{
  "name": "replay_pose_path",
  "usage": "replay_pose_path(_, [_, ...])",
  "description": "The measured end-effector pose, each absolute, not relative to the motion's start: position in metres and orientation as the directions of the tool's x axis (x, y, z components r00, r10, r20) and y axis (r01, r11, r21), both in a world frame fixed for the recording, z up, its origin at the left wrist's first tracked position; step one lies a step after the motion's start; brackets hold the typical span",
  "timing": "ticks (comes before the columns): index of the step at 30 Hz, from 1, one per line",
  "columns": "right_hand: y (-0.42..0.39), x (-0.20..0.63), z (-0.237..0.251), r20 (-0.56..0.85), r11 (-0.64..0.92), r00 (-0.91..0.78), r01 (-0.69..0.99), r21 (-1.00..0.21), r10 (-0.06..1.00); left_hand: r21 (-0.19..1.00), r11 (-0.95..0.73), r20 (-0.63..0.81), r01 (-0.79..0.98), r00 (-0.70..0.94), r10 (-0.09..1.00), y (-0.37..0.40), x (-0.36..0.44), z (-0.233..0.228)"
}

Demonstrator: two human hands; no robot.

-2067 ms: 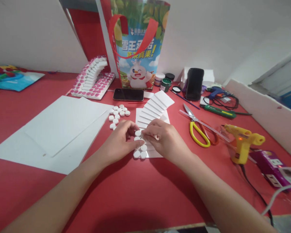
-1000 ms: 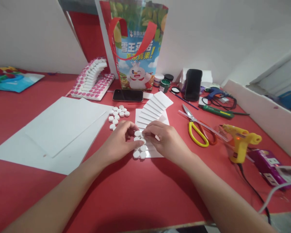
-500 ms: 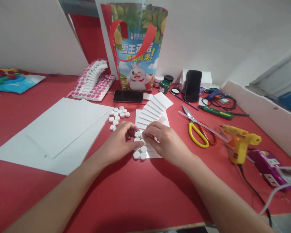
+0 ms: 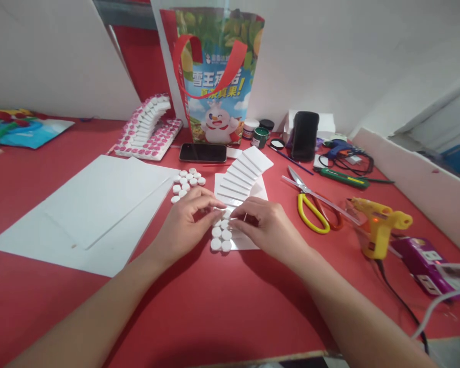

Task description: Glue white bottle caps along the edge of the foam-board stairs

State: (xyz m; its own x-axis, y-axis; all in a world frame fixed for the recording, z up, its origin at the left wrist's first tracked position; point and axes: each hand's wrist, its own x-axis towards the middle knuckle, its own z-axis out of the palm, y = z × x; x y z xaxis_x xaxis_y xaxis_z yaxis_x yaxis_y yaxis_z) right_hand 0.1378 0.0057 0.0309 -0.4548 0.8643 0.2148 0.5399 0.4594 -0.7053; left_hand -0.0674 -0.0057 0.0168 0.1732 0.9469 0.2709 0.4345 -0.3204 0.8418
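- red table (image 4: pixel 222 306) is carrying pretty much everything here
- big white sheets (image 4: pixel 92 204) are lying on the left
- loose white discs (image 4: pixel 186 183) are sitting just beside a phone (image 4: pixel 203 152) lying flat
- scissors (image 4: pixel 310 202) and yellow glue gun (image 4: pixel 379 225) are resting on the right
- printed bag (image 4: pixel 214 76) is standing at the back

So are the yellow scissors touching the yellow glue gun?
Apart. The head view shows bare red table between the scissors and the glue gun.
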Motion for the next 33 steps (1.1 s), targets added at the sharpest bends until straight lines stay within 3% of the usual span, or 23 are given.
replay_pose_path(11, [-0.002,0.128,0.031,0.156,0.377,-0.371,0.654,-0.656,0.916,0.861,-0.259,0.207,0.437,0.163,0.965,-0.005,-0.061,0.013])
replay_pose_path(33, [0.004,0.138,0.036,0.129,0.352,-0.383,0.601,-0.717,0.915,0.864,-0.220,0.146,0.453,0.193,0.970,-0.003,-0.063,0.021])
